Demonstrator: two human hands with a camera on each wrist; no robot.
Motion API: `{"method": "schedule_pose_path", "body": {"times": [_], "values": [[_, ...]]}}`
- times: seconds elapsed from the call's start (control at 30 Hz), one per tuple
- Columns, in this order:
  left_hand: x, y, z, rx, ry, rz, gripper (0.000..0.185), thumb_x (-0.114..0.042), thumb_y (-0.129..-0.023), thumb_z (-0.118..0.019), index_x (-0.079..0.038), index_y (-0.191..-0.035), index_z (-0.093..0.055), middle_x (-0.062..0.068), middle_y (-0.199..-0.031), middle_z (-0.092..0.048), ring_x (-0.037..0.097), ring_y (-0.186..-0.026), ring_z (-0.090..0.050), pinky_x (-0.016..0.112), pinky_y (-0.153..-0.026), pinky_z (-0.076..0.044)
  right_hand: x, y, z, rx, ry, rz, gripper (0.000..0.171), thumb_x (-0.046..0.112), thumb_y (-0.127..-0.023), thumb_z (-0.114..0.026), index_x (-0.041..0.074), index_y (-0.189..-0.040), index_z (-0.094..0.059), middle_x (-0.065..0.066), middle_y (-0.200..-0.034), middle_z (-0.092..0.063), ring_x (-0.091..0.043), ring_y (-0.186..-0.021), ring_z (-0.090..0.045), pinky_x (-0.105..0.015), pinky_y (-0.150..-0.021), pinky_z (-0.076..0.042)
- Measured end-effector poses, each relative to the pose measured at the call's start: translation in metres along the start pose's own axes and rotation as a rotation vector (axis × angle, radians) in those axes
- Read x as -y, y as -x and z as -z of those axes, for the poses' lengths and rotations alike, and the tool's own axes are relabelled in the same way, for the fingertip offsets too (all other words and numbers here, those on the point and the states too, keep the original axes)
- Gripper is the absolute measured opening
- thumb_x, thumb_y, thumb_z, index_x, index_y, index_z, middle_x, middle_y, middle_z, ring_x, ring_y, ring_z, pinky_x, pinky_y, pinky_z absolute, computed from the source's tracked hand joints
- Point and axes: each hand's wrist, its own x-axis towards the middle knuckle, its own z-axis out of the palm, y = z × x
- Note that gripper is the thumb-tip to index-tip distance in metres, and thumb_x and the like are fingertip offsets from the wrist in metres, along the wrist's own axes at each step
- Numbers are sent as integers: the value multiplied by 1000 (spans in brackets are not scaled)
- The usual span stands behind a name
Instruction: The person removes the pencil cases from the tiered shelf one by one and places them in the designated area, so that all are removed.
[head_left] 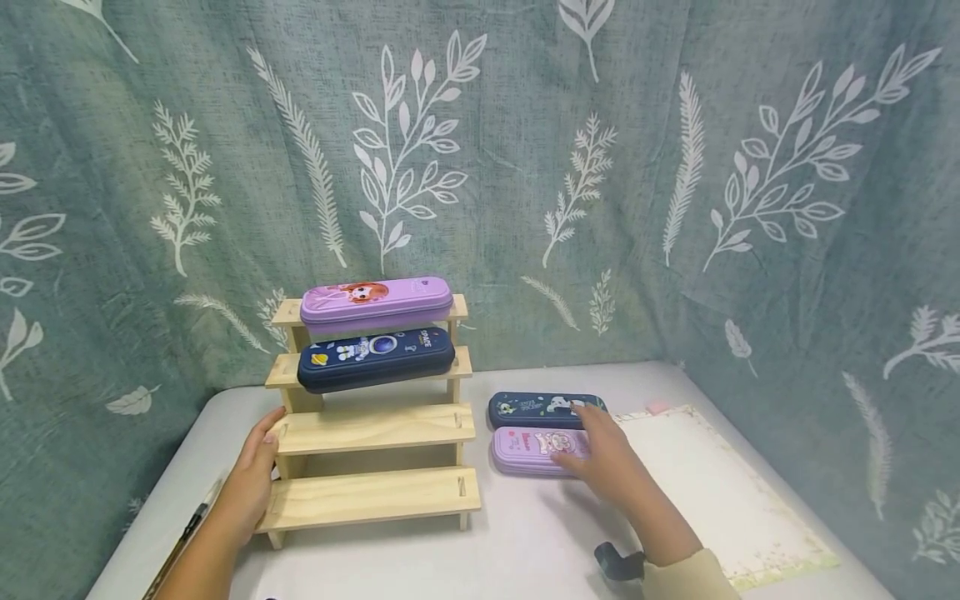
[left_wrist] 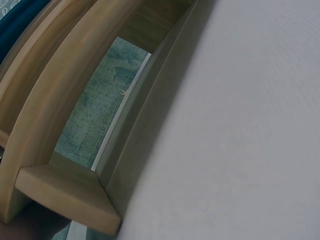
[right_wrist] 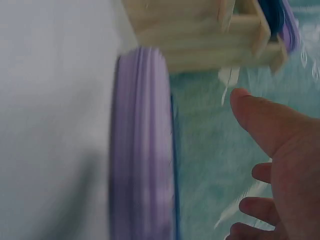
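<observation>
A four-step wooden shelf [head_left: 375, 429] stands on the white table [head_left: 525, 542]. A purple pencil case [head_left: 375, 302] lies on its top step and a navy pencil case [head_left: 375, 358] on the second. My left hand [head_left: 255, 475] holds the shelf's left side, thumb on the end of the third step. Right of the shelf lie a navy case [head_left: 532, 408] and, nearer me, a purple case [head_left: 525, 450]. My right hand [head_left: 592, 442] lies over the purple case with its fingers reaching the navy one. In the right wrist view the thumb [right_wrist: 265, 125] is straight beside the purple case [right_wrist: 142, 150].
A pale sheet with a patterned border [head_left: 712, 492] lies right of the cases. A dark pen [head_left: 187, 533] sits near the table's left edge. A green leaf-print curtain [head_left: 675, 208] closes off the back and sides. The shelf's two lower steps hold nothing.
</observation>
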Motion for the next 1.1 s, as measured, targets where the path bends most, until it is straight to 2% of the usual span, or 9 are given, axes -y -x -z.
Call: {"method": "schedule_pose_path", "body": {"times": [0.1, 0.3, 0.4, 0.53, 0.77, 0.9, 1.1], "values": [[1, -1, 0, -1, 1, 0, 59, -45, -114, -14, -28, -170, -7, 19, -175, -7, 47, -160, -4, 74, -123, -5, 31, -7, 3, 20, -6, 67, 85, 36, -91, -83, 4, -158, -41, -26, -165, -35, -50, -151, -33, -68, -121, -30], [-1, -2, 1, -2, 2, 0, 59, -46, -114, -14, -28, -170, -8, 19, -175, -7, 47, -160, -4, 74, -123, -6, 88, -24, 4, 48, -17, 234, 80, 35, -91, -84, 10, -157, -46, -17, -166, -37, -42, -153, -37, -61, -121, -35], [-2, -1, 1, 0, 6, -4, 59, -45, -114, -15, -27, -170, -8, 19, -175, -6, 47, -160, -3, 74, -124, -5, 111, -34, 4, 46, 12, 310, 78, 37, -91, -84, 13, -156, -47, -14, -165, -40, -38, -153, -38, -57, -122, -36], [-3, 0, -1, 4, 9, -4, 59, -45, -115, -14, -26, -170, -8, 20, -175, -6, 47, -160, -4, 73, -124, -5, 135, -47, 5, 34, 51, 364, 78, 40, -92, -82, 17, -158, -46, -10, -164, -41, -34, -151, -40, -53, -122, -38], [-1, 1, 0, 5, 3, 7, 59, -46, -114, -14, -27, -170, -7, 20, -175, -5, 48, -160, -3, 74, -123, -5, 163, -70, 5, 39, 117, 435, 83, 47, -92, -81, 17, -159, -43, -9, -167, -36, -32, -154, -36, -50, -123, -36], [1, 0, 1, 0, 3, 6, 58, -45, -115, -14, -28, -170, -8, 19, -175, -6, 47, -160, -3, 74, -123, -5, 172, -85, 4, 42, 140, 439, 85, 47, -91, -82, 18, -160, -41, -11, -168, -33, -33, -155, -34, -51, -124, -35], [4, -2, 1, -6, -4, 3, 57, -43, -115, -14, -29, -170, -8, 18, -176, -7, 46, -161, -3, 74, -124, -5, 180, -107, 3, 9, 114, 468, 86, 44, -88, -86, 14, -157, -45, -11, -164, -39, -34, -150, -41, -49, -123, -37]]}}
